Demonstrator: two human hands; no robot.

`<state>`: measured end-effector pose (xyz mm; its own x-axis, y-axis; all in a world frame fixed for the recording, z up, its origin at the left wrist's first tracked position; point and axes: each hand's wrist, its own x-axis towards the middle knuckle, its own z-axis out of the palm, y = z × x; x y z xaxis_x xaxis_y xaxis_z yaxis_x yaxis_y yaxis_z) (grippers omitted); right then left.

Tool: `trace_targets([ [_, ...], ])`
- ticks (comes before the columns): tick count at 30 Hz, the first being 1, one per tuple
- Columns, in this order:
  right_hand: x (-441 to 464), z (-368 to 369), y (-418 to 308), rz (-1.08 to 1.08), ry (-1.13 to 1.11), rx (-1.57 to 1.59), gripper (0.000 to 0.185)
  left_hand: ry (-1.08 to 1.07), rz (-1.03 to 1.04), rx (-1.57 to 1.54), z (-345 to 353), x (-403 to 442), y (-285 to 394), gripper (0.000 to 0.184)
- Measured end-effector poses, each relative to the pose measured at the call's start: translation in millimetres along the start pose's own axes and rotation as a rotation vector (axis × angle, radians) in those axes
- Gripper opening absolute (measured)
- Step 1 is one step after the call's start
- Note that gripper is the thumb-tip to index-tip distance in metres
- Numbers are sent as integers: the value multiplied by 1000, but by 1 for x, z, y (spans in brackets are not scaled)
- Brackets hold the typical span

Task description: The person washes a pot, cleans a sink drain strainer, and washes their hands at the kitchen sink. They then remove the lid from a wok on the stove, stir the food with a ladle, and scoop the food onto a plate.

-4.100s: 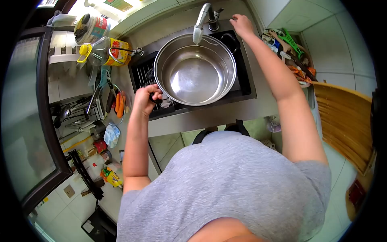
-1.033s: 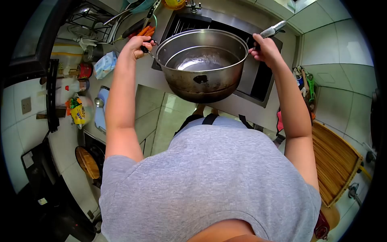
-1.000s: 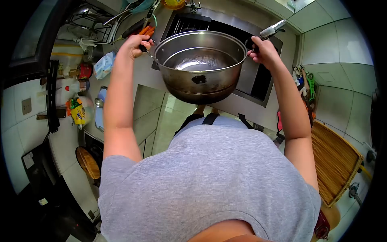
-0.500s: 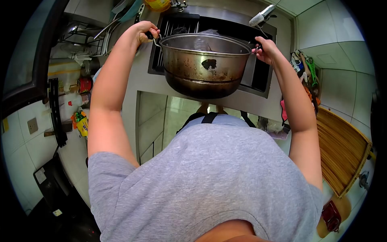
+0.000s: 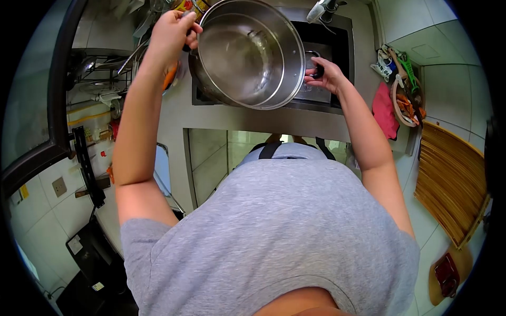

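Pot (image 5: 242, 60) hangs tilted above the sink (image 5: 345, 55), near the faucet (image 5: 319, 10); we cannot tell whether water lies inside. We judge tilting it to be the step in hand; the next move calls for steady, matched support from both sides. We find the left hand (image 5: 176, 37) curled tightly around the left handle (image 5: 187, 47), and the right hand (image 5: 328, 76) holding the right handle (image 5: 318, 70), its fingers less bent.
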<state>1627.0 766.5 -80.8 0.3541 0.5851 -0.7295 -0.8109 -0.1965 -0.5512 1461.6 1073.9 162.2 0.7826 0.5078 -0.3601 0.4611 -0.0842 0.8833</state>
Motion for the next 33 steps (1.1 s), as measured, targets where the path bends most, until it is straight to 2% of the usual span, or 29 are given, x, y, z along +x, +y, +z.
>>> trace_targets([
  [2, 6, -2, 14, 5, 12, 44, 27, 42, 175, -62, 11, -17, -16, 18],
  [4, 12, 1, 28, 43, -15, 175, 24, 24, 243, -54, 7, -29, -31, 24],
  [6, 22, 4, 35, 93, -76, 291, 20, 50, 307, 24, -1, -41, -41, 21],
  [9, 47, 8, 42, -92, -217, 488, 16, 42, 392, -16, -15, -55, -62, 24],
  [10, 46, 12, 38, -91, -219, 485, 16, 46, 393, -16, -18, -58, -73, 24],
  [12, 42, 20, 25, -263, -138, 389, 14, 115, 384, -116, -22, -62, -103, 28],
  [14, 28, 21, 14, -302, -161, 365, 13, 102, 384, -185, -25, -60, -136, 30],
  [16, 18, 19, 12, -467, -86, 296, 12, 139, 365, -210, -17, -61, -155, 30],
  [23, -25, 26, 33, -534, -16, 164, 10, 171, 398, -348, -16, -53, -209, 29],
  [27, -46, 53, 33, -598, 30, 96, 11, 189, 388, -396, -27, -40, -238, 29],
  [30, -69, 74, 14, -656, 59, 1, 17, 199, 367, -581, -27, -22, -257, 27],
  [32, -85, 87, -8, -754, 85, -311, 22, 181, 320, -716, -22, -4, -270, 27],
  [33, -90, 91, -17, -802, 90, -373, 18, 139, 314, -761, -17, 6, -281, 27],
])
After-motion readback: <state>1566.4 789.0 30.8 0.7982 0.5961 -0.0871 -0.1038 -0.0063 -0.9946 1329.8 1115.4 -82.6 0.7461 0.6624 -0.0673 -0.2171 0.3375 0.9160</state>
